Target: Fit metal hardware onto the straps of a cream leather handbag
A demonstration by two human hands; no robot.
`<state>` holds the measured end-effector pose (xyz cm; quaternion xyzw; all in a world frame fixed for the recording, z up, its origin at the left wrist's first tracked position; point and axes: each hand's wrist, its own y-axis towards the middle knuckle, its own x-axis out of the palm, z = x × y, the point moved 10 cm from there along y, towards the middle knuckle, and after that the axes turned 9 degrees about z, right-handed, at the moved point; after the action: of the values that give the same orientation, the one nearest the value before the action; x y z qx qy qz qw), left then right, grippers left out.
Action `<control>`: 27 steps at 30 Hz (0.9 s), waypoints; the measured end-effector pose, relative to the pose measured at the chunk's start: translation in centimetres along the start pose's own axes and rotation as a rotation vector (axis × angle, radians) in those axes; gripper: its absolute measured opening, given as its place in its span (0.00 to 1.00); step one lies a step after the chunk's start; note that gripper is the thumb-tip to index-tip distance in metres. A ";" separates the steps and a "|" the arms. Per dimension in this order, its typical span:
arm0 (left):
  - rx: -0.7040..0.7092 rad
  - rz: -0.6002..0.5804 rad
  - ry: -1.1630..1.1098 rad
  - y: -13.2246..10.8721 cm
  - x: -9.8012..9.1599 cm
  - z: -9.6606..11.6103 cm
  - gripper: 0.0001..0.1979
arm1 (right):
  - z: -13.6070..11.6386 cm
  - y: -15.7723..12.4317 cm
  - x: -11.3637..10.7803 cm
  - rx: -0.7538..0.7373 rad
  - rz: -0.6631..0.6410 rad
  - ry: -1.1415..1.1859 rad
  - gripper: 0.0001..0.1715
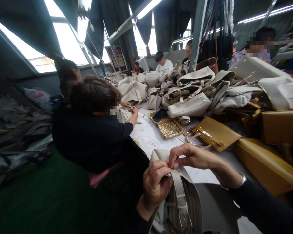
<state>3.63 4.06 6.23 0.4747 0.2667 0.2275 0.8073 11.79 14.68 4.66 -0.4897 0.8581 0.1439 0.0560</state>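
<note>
A light beige handbag (pixel 195 201) stands at the table's near edge, with a buckled strap (pixel 178 187) running down over its opening. My left hand (pixel 156 182) is closed on the bag's edge beside the upper end of the strap. Across from it, my right hand (pixel 185 156) pinches at the same spot, thumb and forefinger together. Something small and gold-coloured shows faintly between the fingertips, too small to name. The fingers partly cover the strap's end.
A cardboard tray (pixel 166 137) of small gold metal pieces lies beyond my hands, with a phone (pixel 159 114) behind it. Mustard-yellow bags (pixel 216 131) lie to the right. Beige bags (pixel 190 104) are heaped along the table. A co-worker (pixel 92 130) sits close on the left, handling another bag.
</note>
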 end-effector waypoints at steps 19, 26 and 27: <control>-0.062 -0.022 -0.047 0.3 -0.2 -0.8 0.11 | -3.5 0.1 1.3 -0.214 -0.143 -0.341 0.11; -0.102 -0.017 -0.068 0.0 -0.6 -1.6 0.12 | -4.2 -0.1 1.6 -0.285 -0.107 -0.336 0.10; -0.100 -0.015 -0.076 0.0 -0.6 -1.7 0.12 | -4.2 -0.2 1.6 -0.301 -0.089 -0.334 0.09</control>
<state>2.09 4.76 5.67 0.4399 0.2276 0.2163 0.8414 11.34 12.00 8.23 -0.4995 0.7832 0.3469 0.1299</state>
